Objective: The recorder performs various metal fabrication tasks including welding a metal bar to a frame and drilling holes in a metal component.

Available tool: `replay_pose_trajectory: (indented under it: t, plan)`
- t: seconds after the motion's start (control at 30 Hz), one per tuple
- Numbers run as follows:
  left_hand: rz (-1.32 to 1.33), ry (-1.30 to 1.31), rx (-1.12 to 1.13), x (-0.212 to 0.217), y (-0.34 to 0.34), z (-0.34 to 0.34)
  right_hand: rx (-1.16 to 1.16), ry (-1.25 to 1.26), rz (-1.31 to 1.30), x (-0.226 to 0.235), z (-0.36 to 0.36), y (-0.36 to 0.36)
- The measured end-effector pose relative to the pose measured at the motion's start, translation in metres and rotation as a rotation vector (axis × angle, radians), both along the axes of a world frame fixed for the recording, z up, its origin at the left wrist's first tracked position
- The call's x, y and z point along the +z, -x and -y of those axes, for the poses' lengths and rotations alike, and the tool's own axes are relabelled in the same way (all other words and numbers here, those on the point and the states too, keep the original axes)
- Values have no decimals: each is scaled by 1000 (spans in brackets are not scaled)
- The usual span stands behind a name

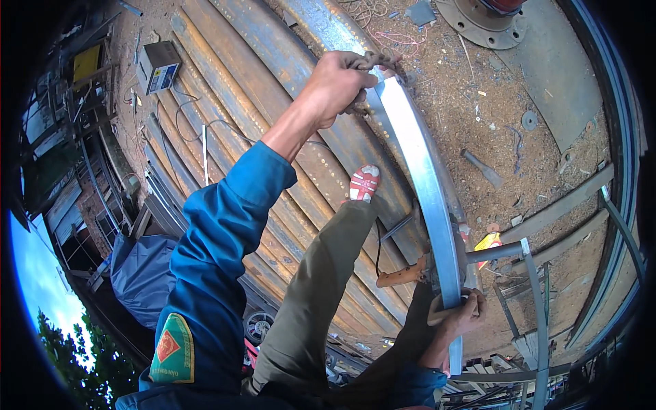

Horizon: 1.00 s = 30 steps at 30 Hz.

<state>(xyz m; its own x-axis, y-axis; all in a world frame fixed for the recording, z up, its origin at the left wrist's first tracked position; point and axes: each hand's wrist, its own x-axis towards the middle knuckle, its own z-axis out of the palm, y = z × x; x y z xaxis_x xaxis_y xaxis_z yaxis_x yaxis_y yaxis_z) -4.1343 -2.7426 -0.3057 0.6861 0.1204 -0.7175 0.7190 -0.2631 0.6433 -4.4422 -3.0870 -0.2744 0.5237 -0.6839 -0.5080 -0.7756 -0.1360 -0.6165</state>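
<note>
A long, shiny square metal tube [425, 174] runs from the upper middle down to the lower right, bent in this wide view. At its far end my left hand [339, 87] is closed around a rusty chain [372, 61], with the thumb by the tube's end. My right hand [465, 313] wraps around the tube near its lower end. Just left of the tube lies a brown, handle-like part [402, 276] with a dark cord; its kind is unclear. My foot in a red and white shoe [365, 182] rests on the rusty steel lengths.
Rusty long steel lengths [236, 82] lie side by side under me. A cardboard box [158, 67] stands at upper left. On the dirt at right are a flanged metal piece [471, 26], a steel plate [557, 75] and a metal frame [536, 287].
</note>
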Motion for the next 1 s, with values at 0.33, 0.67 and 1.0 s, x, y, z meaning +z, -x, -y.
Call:
replay_pose_trajectory:
  t: [0.33,0.67,1.0]
  plan:
    - [100,-351,-327,10,-1,15,20,60,-5,5,-14,3]
    - [706,-706,-699,12,42,43,37,72,0,3,-10,6]
    - [-122,415,753,-32,189,76,-13,6,49,2,-42,-24]
